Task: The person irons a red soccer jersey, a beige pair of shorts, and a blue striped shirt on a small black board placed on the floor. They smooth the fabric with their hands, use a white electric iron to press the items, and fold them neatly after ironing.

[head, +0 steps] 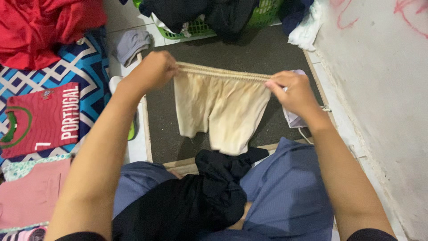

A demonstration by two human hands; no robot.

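Both arms reach forward from the bottom of the view, elbows bent outward. The left hand (154, 71) is curled closed around one end of an elastic waistband; the right hand (292, 91) pinches the other end between thumb and fingers, so the band runs taut between the hands.

The beige shorts (220, 111) hang from that waistband, flat and facing the camera. The cloth is pale tan with darker blotches, and the two short legs dangle unevenly, the one nearer the right hand hanging lower.

Below the hands, a crumpled black garment (200, 196) lies on the person's lap, over blue-grey trousers (285, 187); its top touches the lower hem of the shorts. Behind the shorts is a dark mat (263, 53) on the floor. Beyond the hands stands a green laundry basket (263, 15) heaped with dark clothes. Outside the left hand, a folded red shirt (42, 118) lies on a blue patterned cloth (89, 62), with a pink folded garment (31, 192) nearer. A white item (292, 118) sits just under the right hand, partly hidden.
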